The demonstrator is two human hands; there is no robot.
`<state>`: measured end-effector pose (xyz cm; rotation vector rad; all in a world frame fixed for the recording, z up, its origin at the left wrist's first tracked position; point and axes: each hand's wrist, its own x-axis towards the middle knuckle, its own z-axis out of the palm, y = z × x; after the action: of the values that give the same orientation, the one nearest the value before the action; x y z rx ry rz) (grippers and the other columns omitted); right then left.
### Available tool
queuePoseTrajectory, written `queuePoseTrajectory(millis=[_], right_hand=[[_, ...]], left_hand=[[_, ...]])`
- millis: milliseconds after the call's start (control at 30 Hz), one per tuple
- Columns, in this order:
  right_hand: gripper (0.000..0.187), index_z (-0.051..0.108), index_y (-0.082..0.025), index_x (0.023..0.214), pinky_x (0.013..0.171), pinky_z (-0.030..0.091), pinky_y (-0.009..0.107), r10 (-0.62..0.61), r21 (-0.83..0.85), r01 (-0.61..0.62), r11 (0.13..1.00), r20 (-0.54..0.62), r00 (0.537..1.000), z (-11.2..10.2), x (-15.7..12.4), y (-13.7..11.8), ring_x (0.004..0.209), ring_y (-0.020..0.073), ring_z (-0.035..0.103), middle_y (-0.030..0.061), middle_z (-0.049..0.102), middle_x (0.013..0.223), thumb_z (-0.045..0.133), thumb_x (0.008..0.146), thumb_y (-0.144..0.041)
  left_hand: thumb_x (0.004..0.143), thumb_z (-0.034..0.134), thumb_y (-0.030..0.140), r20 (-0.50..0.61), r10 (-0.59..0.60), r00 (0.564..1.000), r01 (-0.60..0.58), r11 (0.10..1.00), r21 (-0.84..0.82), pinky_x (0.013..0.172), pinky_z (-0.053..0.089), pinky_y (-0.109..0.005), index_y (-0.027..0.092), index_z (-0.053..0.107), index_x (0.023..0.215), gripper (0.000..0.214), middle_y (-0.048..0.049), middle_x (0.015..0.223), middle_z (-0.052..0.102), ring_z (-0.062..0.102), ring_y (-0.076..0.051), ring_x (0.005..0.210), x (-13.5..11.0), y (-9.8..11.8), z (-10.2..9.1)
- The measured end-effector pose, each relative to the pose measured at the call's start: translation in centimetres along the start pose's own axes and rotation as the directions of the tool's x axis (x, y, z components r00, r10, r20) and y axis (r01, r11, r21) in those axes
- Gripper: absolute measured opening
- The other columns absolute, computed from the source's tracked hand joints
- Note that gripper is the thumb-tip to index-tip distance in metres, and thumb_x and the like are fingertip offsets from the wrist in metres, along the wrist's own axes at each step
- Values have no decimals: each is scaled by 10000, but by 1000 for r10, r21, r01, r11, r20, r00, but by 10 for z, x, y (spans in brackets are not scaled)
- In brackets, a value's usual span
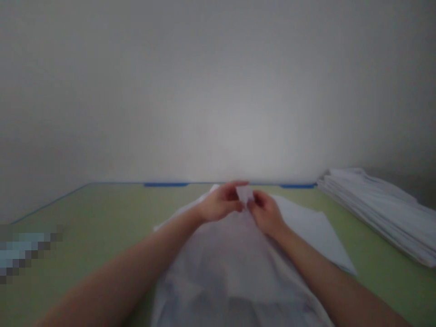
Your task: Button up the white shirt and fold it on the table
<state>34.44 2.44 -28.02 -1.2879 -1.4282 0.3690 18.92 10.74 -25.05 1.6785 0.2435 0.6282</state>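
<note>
1. White, wrinkled cloth (238,259) runs from middle to bottom of the frame.
2. Left hand (218,203): finger and thumb apart near its tip. Right hand (268,212): fingers look pinched on it.
3. Small, gentle pulls should work best.

wall (218,91): plain, grey, fills upper view behind tabletop (102,218). tabletop surface: green, flat. blue edging (51,203): thin line along rear edge and angled left edge. two thicker blue strips (165,185): set on rear edge, left and right of centre. light: dim, diffuse; wall brightest near middle, darker toward sides, shadowed at lower right. fine wall texture: blurred, unreadable.
</note>
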Motion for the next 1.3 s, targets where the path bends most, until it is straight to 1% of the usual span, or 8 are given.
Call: queuePoseTrajectory(millis=[100, 200, 300, 433, 600, 833, 1000, 1300], right_hand=[[219, 637, -187, 889, 750, 470, 278, 24, 101, -22, 995, -13, 1000, -3, 2, -1, 790, 163, 603, 23, 671, 851, 481, 824, -326], [256, 641, -182, 877, 711, 467, 268, 75, 129, -73, 989, -9, 997, -4, 3, -1, 745, 158, 594, 20, 667, 818, 485, 824, -378], [310, 636, -177, 831, 666, 461, 258, 131, 103, -130, 986, -7, 991, -5, 3, 1, 720, 160, 583, 19, 653, 758, 494, 818, -453], [322, 624, -169, 762, 615, 447, 243, 187, 58, -183, 981, -73, 980, -6, 3, 6, 693, 158, 563, 16, 625, 689, 500, 800, -463], [326, 640, -149, 797, 595, 438, 250, 219, 59, -213, 975, -121, 968, -10, 4, 7, 669, 161, 563, 43, 653, 748, 497, 797, -442], [323, 666, -166, 854, 685, 434, 282, -20, -221, -25, 975, -201, 979, -11, -3, -4, 751, 182, 581, 61, 667, 810, 492, 840, -438], [193, 664, -192, 786, 749, 424, 294, -295, -397, 236, 887, -93, 951, -5, -11, -9, 773, 179, 564, 50, 642, 781, 565, 817, -355], [123, 676, -183, 791, 747, 424, 288, -345, -423, 295, 857, -46, 937, -3, -10, -5, 765, 171, 559, 47, 639, 771, 586, 803, -265]], left_hand=[[712, 690, 205, 0, 126, 992, -124, 982, 141, 807, 484, -321, 165, 482, 1255, 582, -79, 956, 643, 615, -165, 867, 1, -5, -1], [771, 623, 244, -98, 166, 981, -127, 939, 318, 755, 479, -294, 160, 552, 1159, 403, -74, 908, 643, 603, -154, 812, 4, -6, -1], [778, 609, 328, -173, 198, 965, -67, 819, 569, 668, 455, -252, 161, 669, 892, 212, -61, 833, 610, 553, -131, 716, 4, 1, -3], [710, 666, 347, -110, 301, 947, -138, 694, 707, 633, 428, -228, 155, 644, 638, 206, -60, 886, 571, 518, -117, 718, -1, 16, -5], [714, 633, 312, -35, 92, 995, -49, 771, 635, 505, 355, -198, 154, 657, 750, 163, -6, 687, 593, 482, -87, 560, -3, 22, -9], [766, 561, 367, -38, -66, 997, 75, 750, 657, 434, 245, -195, 145, 651, 693, 250, 25, 554, 510, 406, -75, 474, 0, 18, -13], [776, 550, 398, -13, -25, 1000, 27, 722, 692, 453, 241, -197, 151, 656, 674, 287, 30, 565, 488, 389, -79, 505, 0, 18, -11], [809, 509, 445, 6, 50, 999, -35, 597, 801, 491, 267, -205, 148, 659, 721, 344, 20, 589, 523, 421, -93, 549, -2, 17, -6]])
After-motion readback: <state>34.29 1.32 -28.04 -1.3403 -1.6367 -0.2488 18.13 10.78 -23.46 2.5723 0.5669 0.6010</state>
